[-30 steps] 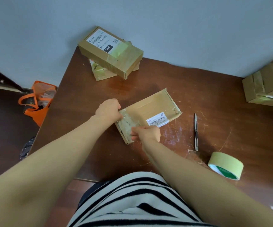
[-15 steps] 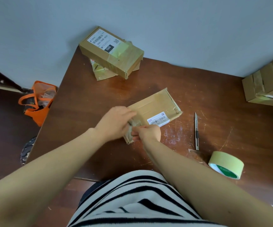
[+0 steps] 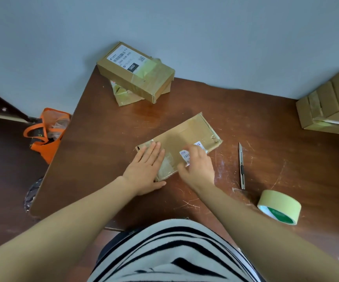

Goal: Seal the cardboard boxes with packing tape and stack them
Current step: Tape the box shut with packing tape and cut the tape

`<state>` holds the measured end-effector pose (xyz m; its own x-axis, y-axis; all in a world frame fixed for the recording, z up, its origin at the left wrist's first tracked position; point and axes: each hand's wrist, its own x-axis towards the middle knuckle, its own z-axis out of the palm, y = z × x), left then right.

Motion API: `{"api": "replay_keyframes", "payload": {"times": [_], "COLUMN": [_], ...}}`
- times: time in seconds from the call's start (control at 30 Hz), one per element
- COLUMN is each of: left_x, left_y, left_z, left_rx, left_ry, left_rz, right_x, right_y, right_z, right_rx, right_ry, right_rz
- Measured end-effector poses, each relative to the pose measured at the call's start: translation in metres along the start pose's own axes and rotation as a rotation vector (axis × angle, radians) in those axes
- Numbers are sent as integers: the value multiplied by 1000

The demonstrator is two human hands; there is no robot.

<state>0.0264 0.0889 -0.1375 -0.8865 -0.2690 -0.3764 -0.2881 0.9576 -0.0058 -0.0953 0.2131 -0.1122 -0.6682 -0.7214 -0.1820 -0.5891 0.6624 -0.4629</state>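
Note:
A flat cardboard box point(image 3: 193, 133) with a white barcode label lies at an angle in the middle of the brown table point(image 3: 103, 139). My left hand point(image 3: 146, 169) lies flat on its near left end, fingers straight, pressing down. My right hand point(image 3: 198, 167) rests on the box over the label, fingers lightly bent and blurred. A roll of pale green packing tape point(image 3: 279, 206) stands on the table at the right. Two taped boxes point(image 3: 136, 72) sit stacked at the table's far left corner.
A slim utility knife point(image 3: 241, 165) lies on the table between the box and the tape roll. More cardboard boxes point(image 3: 327, 102) are piled at the right edge. An orange bag point(image 3: 46, 135) sits on the floor to the left.
Both hands left the box's near end, where they were pinching at it. My left hand now lies flat on the top and my right hand has slid over the label.

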Motion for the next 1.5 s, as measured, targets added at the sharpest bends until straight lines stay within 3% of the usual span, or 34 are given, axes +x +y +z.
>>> {"api": "replay_keyframes", "payload": {"times": [0.1,0.2,0.37,0.47,0.53,0.63,0.83,1.0,1.13,1.4,1.5], "left_x": [-3,-6,-8,-7,-6,-5,-6,-9,-6,-12,-5], "left_y": [18,30,23,-1,-1,18,21,-8,-2,4,14], "left_z": [1,9,6,-4,-2,7,13,0,-4,-12,-13], "left_rx": [1,28,84,94,107,84,113,54,20,-66,-49], "left_ry": [44,135,217,21,42,149,193,29,5,18,134], "left_rz": [-8,54,239,-25,-125,-75,59,-202,-208,-358,-315], "right_x": [1,4,2,3,3,4,2,3,1,1,2], "right_y": [16,20,19,18,17,17,17,19,19,17,18], "right_z": [10,13,12,11,12,13,17,17,17,16,18], "right_rx": [-361,-483,-533,-525,-537,-565,-584,-565,-573,-597,-603], "right_ry": [-335,-423,-410,-410,-413,-398,-390,-367,-369,-373,-351], "right_rz": [-207,-201,-199,-212,-219,-217,-219,-228,-223,-224,-221]}}
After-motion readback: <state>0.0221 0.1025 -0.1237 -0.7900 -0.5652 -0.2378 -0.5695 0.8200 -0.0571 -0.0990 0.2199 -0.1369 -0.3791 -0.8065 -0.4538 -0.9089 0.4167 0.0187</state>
